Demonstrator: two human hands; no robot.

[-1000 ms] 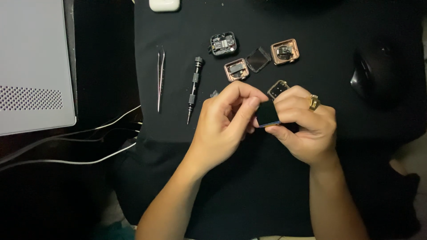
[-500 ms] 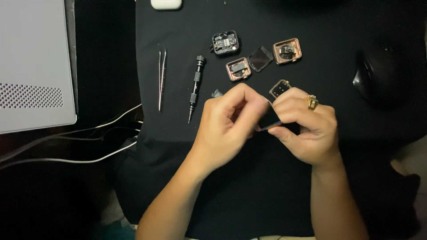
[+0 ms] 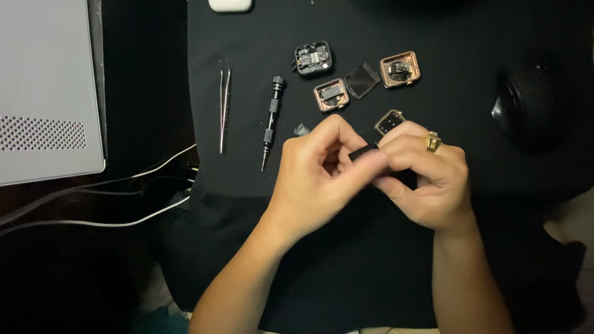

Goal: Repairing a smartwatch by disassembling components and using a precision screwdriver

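Note:
Both my hands meet over a black mat. My left hand and my right hand, which wears a gold ring, pinch a small black square part between their fingertips; most of it is hidden by the fingers. Just beyond my right hand lies a small gold-rimmed watch case. Further back lie a black opened watch body, two copper-coloured cases and a black square screen.
A black screwdriver and metal tweezers lie left of my hands. A grey laptop sits at far left with cables below it. A black mouse is at right, a white case at top.
My hands have closed in more tightly around the small black part, which now shows less. The fingers have shifted slightly; nothing else on the mat moved.

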